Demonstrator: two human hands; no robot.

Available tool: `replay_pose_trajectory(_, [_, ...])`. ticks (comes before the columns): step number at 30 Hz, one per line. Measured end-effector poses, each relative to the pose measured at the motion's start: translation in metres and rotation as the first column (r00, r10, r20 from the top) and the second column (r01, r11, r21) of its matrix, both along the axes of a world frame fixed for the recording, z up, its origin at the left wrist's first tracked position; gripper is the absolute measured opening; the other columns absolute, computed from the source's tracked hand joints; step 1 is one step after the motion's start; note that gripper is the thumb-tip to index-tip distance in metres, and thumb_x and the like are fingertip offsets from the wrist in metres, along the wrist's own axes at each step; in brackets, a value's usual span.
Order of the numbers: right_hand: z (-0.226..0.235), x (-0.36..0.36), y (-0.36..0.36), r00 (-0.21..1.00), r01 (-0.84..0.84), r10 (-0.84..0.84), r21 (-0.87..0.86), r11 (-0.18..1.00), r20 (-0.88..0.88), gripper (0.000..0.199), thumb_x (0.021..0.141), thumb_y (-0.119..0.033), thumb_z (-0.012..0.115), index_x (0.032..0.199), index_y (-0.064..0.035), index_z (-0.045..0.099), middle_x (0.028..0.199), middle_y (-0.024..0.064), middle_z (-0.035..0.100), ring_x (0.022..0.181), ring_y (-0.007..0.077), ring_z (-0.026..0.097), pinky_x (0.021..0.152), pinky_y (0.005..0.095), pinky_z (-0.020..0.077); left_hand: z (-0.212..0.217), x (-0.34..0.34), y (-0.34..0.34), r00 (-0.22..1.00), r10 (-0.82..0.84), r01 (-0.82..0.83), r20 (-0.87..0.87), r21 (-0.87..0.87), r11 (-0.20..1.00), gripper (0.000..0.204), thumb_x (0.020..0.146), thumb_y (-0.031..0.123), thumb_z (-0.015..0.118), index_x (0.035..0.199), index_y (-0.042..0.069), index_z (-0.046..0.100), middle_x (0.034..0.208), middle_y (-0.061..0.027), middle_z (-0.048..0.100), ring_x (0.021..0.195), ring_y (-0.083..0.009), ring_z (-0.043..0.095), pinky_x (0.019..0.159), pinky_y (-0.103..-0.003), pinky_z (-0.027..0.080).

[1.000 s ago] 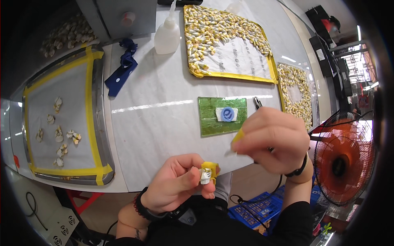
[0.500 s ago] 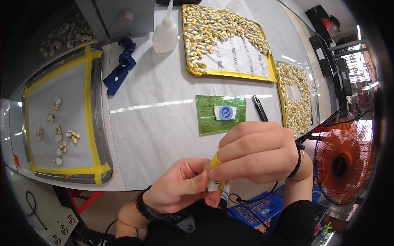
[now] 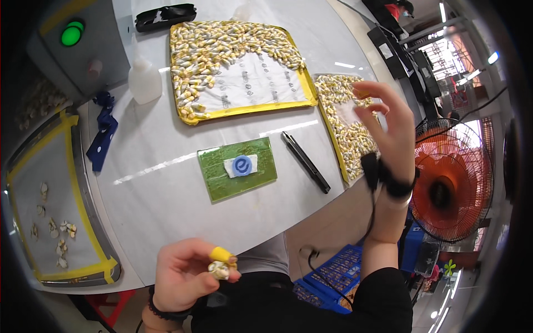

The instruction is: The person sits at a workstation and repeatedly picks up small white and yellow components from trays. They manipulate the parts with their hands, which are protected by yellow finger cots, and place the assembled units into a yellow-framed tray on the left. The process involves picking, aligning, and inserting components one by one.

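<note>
White-and-yellow piece point(image 3: 220, 271) sits pinched in the fingers of our left hand point(image 3: 180, 275), past the edge of the bench point(image 3: 150, 205); our right hand point(image 3: 397, 130), fingers parted, is by the side tray point(image 3: 336, 152). Slack pinch could drop it.

Pale, glossy tabletop point(image 3: 147, 213) streaked with white reflections point(image 3: 157, 168). Below its edge, beige floor point(image 3: 327, 222); at lower left, part of a red piece of furniture point(image 3: 114, 306), mostly hidden. At upper right, brightly glaring barred window point(image 3: 440, 54), lit white tube point(image 3: 442, 11) nearby. At upper left, grey housing point(image 3: 95, 47) with glowing green light point(image 3: 72, 34).
</note>
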State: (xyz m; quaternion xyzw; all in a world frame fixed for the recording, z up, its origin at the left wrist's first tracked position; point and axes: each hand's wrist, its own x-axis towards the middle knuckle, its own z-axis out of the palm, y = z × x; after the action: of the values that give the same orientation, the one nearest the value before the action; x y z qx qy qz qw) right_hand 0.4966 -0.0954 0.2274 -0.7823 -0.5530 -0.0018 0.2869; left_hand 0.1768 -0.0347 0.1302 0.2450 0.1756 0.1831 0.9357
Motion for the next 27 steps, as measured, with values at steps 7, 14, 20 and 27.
replay_pose_trajectory(7, [-0.062,0.100,-0.025,0.998,0.040,-0.055,-0.350,0.936,-0.033,0.017,0.076,-0.006,0.063,0.091,0.0017,0.063,0.080,0.0116,0.064,0.068,0.0190,0.061,0.063,0.0293,0.0482,-0.003,0.001,-0.004,0.999,0.051,-0.051,0.010,0.086,0.995,0.032,0.077,0.009,0.073,0.099,-0.007,0.057,0.092,-0.0173,0.064,0.086,-0.0212,0.065,0.081,-0.034,0.052])
replay_pose_trajectory(14, [-0.069,0.095,-0.010,0.997,0.003,-0.034,-0.381,0.925,-0.075,0.014,0.077,-0.008,0.062,0.086,0.0027,0.060,0.072,0.0100,0.061,0.063,0.0175,0.059,0.061,0.0297,0.0475,-0.004,0.002,-0.007,0.997,0.065,-0.070,0.051,0.104,0.992,0.030,0.076,0.003,0.072,0.100,-0.007,0.057,0.093,-0.0172,0.064,0.088,-0.0221,0.064,0.082,-0.034,0.051])
replay_pose_trajectory(20, [-0.067,0.099,-0.018,0.999,0.045,-0.052,-0.294,0.955,-0.016,0.014,0.079,-0.008,0.060,0.085,0.0026,0.054,0.074,0.0098,0.061,0.064,0.0168,0.059,0.060,0.0287,0.0481,-0.005,-0.001,-0.007,0.996,0.071,-0.075,0.054,0.074,0.994,0.029,0.076,0.001,0.070,0.100,-0.007,0.057,0.093,-0.0168,0.064,0.088,-0.0222,0.064,0.082,-0.035,0.051])
replay_pose_trajectory(27, [-0.024,-0.029,0.004,0.939,-0.342,0.329,-0.150,0.928,-0.103,0.008,0.079,0.001,0.059,0.086,-0.0012,0.062,0.078,0.0092,0.063,0.070,0.0182,0.063,0.059,0.0272,0.0503,-0.003,-0.005,-0.005,0.988,0.152,-0.152,0.014,0.200,0.968,0.028,0.077,-0.001,0.069,0.102,-0.006,0.057,0.095,-0.0149,0.063,0.090,-0.0214,0.064,0.084,-0.034,0.050])
